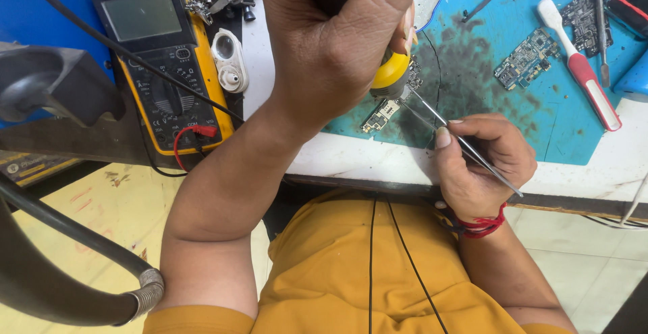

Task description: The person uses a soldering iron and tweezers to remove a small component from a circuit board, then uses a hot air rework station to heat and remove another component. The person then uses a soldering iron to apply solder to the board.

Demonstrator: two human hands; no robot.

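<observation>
My left hand [331,43] is closed around a thick black tool with a yellow collar [391,74], its tip pointing down at a small circuit board [385,110]. The board lies on a stained blue work mat [513,118]. My right hand [479,162] pinches thin metal tweezers [466,146], whose points reach up-left to the board beside the tool tip. A red thread band circles my right wrist. The tool's tip itself is hidden behind the collar and my fingers.
A yellow multimeter [158,57] with red and black leads stands at the left. Another circuit board [528,57], a red-and-white toothbrush [580,64] and more tools lie on the mat at right. A flexible grey hose [67,266] curves across the lower left.
</observation>
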